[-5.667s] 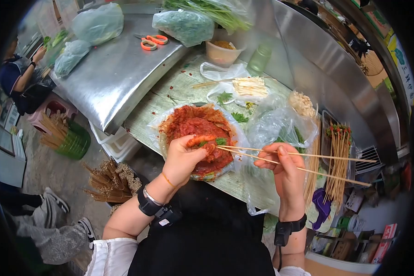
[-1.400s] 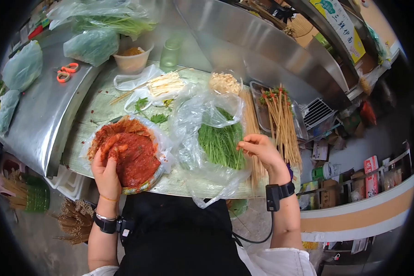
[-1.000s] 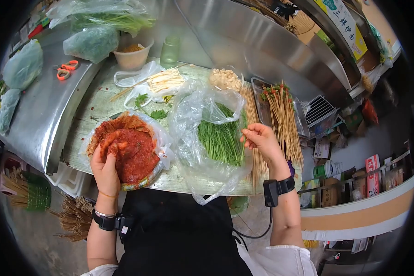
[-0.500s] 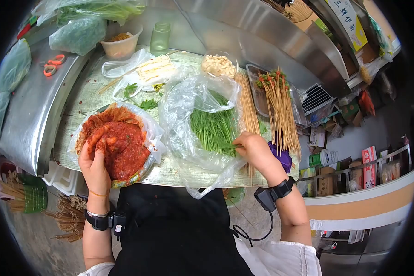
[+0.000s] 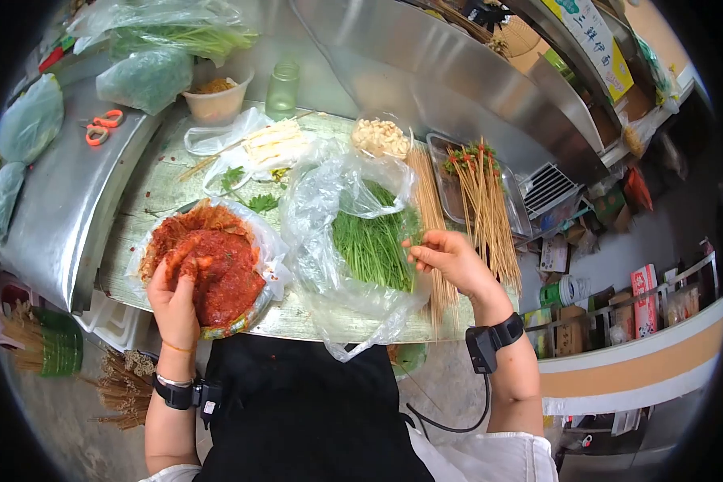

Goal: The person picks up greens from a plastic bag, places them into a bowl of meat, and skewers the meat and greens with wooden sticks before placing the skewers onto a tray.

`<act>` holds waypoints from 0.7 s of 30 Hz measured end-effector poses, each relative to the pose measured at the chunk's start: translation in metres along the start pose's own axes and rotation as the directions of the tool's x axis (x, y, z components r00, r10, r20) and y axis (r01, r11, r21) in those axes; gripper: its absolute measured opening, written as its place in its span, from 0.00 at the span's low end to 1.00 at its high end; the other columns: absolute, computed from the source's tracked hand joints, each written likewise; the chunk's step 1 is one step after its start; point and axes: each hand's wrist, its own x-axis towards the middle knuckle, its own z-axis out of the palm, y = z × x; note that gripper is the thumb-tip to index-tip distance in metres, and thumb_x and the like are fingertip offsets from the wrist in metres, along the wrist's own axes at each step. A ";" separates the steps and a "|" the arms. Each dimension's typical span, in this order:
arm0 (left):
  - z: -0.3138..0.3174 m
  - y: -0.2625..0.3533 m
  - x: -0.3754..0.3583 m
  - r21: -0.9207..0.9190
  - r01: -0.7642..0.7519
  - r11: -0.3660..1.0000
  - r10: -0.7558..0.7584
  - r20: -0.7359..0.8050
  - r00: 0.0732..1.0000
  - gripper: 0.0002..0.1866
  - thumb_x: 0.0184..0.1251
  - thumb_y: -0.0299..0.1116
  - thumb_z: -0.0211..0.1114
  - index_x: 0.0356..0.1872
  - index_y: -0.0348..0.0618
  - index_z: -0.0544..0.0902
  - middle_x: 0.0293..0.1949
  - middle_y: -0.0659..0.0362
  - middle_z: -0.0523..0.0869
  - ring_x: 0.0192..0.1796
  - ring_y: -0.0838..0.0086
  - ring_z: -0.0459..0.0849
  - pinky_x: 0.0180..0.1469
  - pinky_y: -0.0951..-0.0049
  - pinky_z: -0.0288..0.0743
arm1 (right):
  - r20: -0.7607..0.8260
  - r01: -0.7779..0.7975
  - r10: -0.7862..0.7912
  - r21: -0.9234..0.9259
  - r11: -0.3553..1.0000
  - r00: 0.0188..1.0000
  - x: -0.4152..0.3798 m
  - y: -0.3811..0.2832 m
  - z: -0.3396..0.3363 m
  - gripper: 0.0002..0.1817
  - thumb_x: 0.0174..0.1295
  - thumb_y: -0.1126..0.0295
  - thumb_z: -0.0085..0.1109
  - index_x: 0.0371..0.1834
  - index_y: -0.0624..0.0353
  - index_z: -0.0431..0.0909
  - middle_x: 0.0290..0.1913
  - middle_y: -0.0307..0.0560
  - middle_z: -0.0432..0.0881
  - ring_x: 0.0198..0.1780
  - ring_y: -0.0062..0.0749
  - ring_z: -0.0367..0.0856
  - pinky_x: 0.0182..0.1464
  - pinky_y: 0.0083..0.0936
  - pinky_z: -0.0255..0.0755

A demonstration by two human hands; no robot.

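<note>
My left hand (image 5: pixel 174 299) digs into red meat (image 5: pixel 217 269) near the desk's front edge; right hand (image 5: pixel 446 259) pinches green stems (image 5: pixel 375 241), their long axes running front-to-back.

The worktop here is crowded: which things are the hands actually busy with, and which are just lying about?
In use:
- left hand in the red marinated meat
- right hand at the green stalks in the clear bag

Lying about:
- orange scissors
- green jar
- tub
- enoki mushrooms
- tray of finished skewers
</note>
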 end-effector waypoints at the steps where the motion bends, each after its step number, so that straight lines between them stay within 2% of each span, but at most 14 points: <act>1: -0.002 -0.001 0.000 0.038 -0.006 0.999 0.006 -0.009 1.000 0.15 0.63 0.21 0.53 0.51 0.33 0.76 0.46 0.57 0.81 0.46 0.75 0.80 0.50 0.76 0.73 | 0.081 -0.047 0.043 0.049 0.998 0.996 0.004 -0.004 0.005 0.08 0.63 0.72 0.53 0.35 0.67 0.76 0.34 0.40 0.80 0.30 0.15 0.73 0.34 0.15 0.70; 3: -0.001 0.000 -0.001 0.070 -0.002 0.998 0.003 -0.007 1.000 0.15 0.62 0.20 0.52 0.50 0.34 0.77 0.47 0.58 0.81 0.47 0.76 0.80 0.51 0.76 0.72 | 0.193 -0.107 0.091 0.071 0.992 0.977 0.011 -0.015 0.018 0.09 0.64 0.72 0.52 0.38 0.67 0.77 0.35 0.38 0.80 0.29 0.13 0.73 0.34 0.13 0.69; 6: 0.004 0.007 -0.002 0.045 0.016 0.999 -0.015 -0.016 1.000 0.15 0.62 0.20 0.51 0.49 0.33 0.77 0.47 0.58 0.81 0.48 0.76 0.80 0.53 0.76 0.72 | 0.273 -0.071 0.062 0.020 0.997 0.960 0.025 -0.016 0.034 0.09 0.64 0.72 0.50 0.39 0.68 0.77 0.33 0.36 0.78 0.29 0.13 0.72 0.33 0.13 0.69; 8: 0.003 0.009 -0.002 0.023 0.059 0.998 -0.060 0.018 0.998 0.18 0.60 0.17 0.49 0.52 0.31 0.74 0.48 0.57 0.81 0.50 0.74 0.79 0.55 0.75 0.71 | 0.268 -0.064 0.051 0.041 0.997 0.962 0.032 -0.014 0.045 0.09 0.65 0.72 0.50 0.38 0.66 0.77 0.32 0.35 0.78 0.29 0.12 0.72 0.33 0.13 0.69; 10: 0.006 0.010 -0.001 0.026 0.040 0.999 -0.040 0.009 0.999 0.16 0.61 0.18 0.50 0.51 0.32 0.75 0.47 0.57 0.82 0.48 0.75 0.80 0.54 0.75 0.71 | 0.258 -0.056 0.038 0.062 0.996 0.965 0.040 -0.011 0.054 0.08 0.65 0.72 0.50 0.38 0.64 0.78 0.31 0.33 0.78 0.29 0.11 0.72 0.33 0.12 0.69; 12: 0.004 0.009 -0.001 0.029 0.022 0.999 -0.022 0.001 1.000 0.15 0.62 0.20 0.51 0.50 0.32 0.76 0.46 0.57 0.82 0.47 0.75 0.80 0.52 0.76 0.72 | 0.271 -0.051 0.028 0.078 0.996 0.962 0.046 -0.007 0.060 0.11 0.64 0.74 0.49 0.46 0.65 0.77 0.30 0.32 0.77 0.30 0.12 0.72 0.34 0.12 0.69; 15: 0.005 0.009 -0.002 0.020 0.021 1.000 -0.021 -0.002 1.000 0.15 0.62 0.20 0.52 0.50 0.32 0.76 0.47 0.57 0.82 0.47 0.76 0.80 0.52 0.76 0.72 | 0.273 -0.109 0.071 0.127 0.986 0.960 0.050 -0.008 0.068 0.14 0.63 0.76 0.48 0.50 0.64 0.77 0.29 0.32 0.77 0.30 0.13 0.72 0.35 0.12 0.69; 21: 0.005 0.014 -0.002 0.000 0.042 0.999 -0.042 0.025 0.999 0.18 0.60 0.16 0.49 0.51 0.31 0.74 0.48 0.56 0.81 0.50 0.75 0.79 0.54 0.75 0.71 | 0.285 -0.136 0.117 0.050 0.989 0.952 0.047 -0.028 0.078 0.11 0.63 0.75 0.48 0.43 0.61 0.81 0.29 0.35 0.76 0.32 0.16 0.74 0.38 0.13 0.71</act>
